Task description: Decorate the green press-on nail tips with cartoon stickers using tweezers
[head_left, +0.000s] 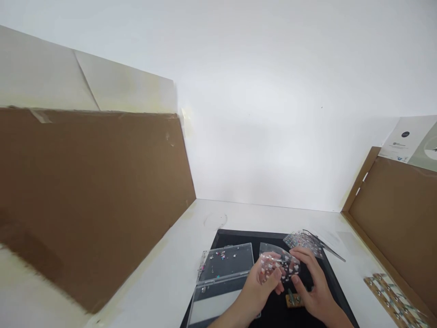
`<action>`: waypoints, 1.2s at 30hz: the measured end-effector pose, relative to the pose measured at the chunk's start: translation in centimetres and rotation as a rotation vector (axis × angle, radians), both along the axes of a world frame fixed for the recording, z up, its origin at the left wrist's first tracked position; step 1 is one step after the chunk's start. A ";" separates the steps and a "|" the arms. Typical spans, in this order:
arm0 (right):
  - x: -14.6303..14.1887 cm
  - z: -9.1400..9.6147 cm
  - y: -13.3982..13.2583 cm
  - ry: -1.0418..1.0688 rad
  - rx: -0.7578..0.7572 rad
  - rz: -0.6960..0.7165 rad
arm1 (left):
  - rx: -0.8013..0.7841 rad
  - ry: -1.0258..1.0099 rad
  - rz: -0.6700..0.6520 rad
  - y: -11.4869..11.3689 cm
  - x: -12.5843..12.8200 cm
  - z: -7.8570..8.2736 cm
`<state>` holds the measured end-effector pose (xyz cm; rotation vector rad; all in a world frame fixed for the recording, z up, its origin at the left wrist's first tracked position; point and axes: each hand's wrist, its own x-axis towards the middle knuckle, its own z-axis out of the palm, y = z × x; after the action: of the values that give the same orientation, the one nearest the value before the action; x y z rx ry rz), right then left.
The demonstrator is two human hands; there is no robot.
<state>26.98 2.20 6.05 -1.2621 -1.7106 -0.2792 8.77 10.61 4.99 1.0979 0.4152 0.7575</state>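
A clear sticker sheet (278, 264) with small white and reddish motifs is bent between my two hands above a black tray (239, 237). My left hand (257, 289) is closed on its left and lower part, thumb in front and fingers showing through behind. At the sheet's right edge, my right hand (314, 284) pinches it between thumb and fingers. Just below the hands lies a small wooden block (292, 300) with a greenish piece standing on it, partly covered by my right hand. An open clear plastic case (235, 275) with scattered tiny coloured gems is left of my left hand.
Behind my right hand lie another speckled clear sheet (300, 240) and metal tweezers (329, 249) across the tray's edge. A wooden rack (392, 298) with several greenish pieces stands at the right. Cardboard panels (102, 191) flank the white table (164, 273), with a white wall behind.
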 end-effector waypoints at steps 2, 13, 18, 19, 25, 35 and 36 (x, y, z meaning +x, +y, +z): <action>-0.1 0.1 0.1 -0.006 0.013 -0.010 | 0.004 -0.005 -0.012 -0.3 -0.3 0.4; -0.4 0.8 0.2 -0.064 0.035 -0.045 | 0.006 0.052 0.089 -0.6 -0.7 -0.3; -0.4 0.5 0.5 -0.106 0.068 -0.079 | 0.032 0.131 0.085 0.4 -0.1 -0.4; -0.4 0.4 0.6 -0.109 0.078 -0.097 | 0.031 0.144 0.088 0.5 -0.1 -0.4; -0.1 -0.1 0.5 -0.173 0.169 -0.140 | 0.056 0.214 0.063 0.4 -0.2 0.0; -0.5 1.6 0.0 -0.261 0.076 0.028 | 0.265 0.291 -0.178 -0.2 -1.3 2.4; -0.5 1.7 0.0 -0.253 0.066 0.037 | 0.283 0.302 -0.179 -0.3 -1.4 2.3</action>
<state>26.47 2.24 7.73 -1.1842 -1.9197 -0.4861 7.40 10.33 7.34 1.5032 0.4654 0.5017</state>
